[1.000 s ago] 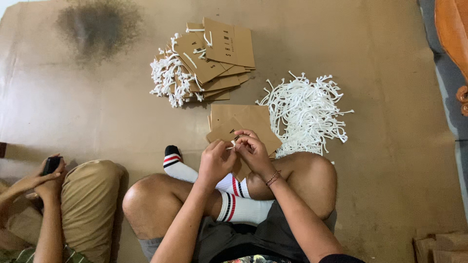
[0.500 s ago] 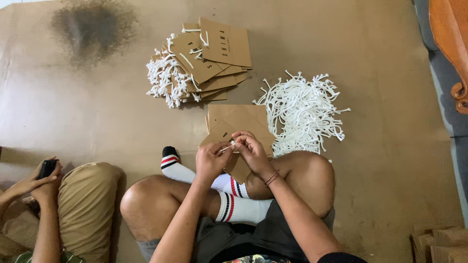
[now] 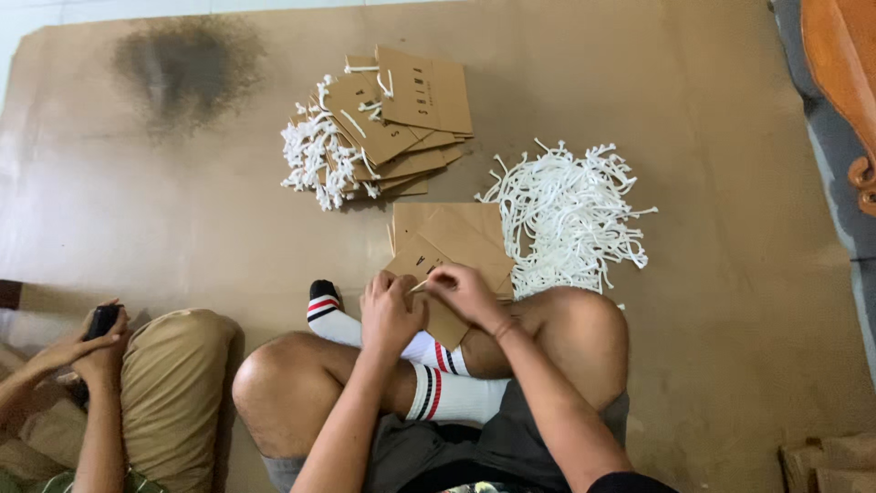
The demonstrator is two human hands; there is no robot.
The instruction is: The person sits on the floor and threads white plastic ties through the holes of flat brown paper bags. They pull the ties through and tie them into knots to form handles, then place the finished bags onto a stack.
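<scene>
I sit cross-legged on a brown floor sheet. My left hand (image 3: 391, 312) and my right hand (image 3: 465, 294) meet over a flat brown paper bag (image 3: 436, 267), both pinching at its top edge, where a short white cord end shows between the fingers. The bag lies on a small stack of plain brown bags (image 3: 452, 228) just beyond my knees. A loose heap of white cords (image 3: 570, 215) lies to the right of that stack. Further away is a fanned pile of brown bags with white cord handles (image 3: 383, 132).
Another person sits at my left in tan shorts (image 3: 173, 383), their hands holding a dark phone (image 3: 100, 321). An orange wooden furniture piece (image 3: 844, 73) stands at the top right. Brown boxes (image 3: 826, 466) sit at the bottom right. A dark stain (image 3: 187, 68) marks the sheet.
My hands have stayed on the bag's top edge, fingers shifting slightly around the cord. The view has drifted a little; the neighbour's hands stay on the phone.
</scene>
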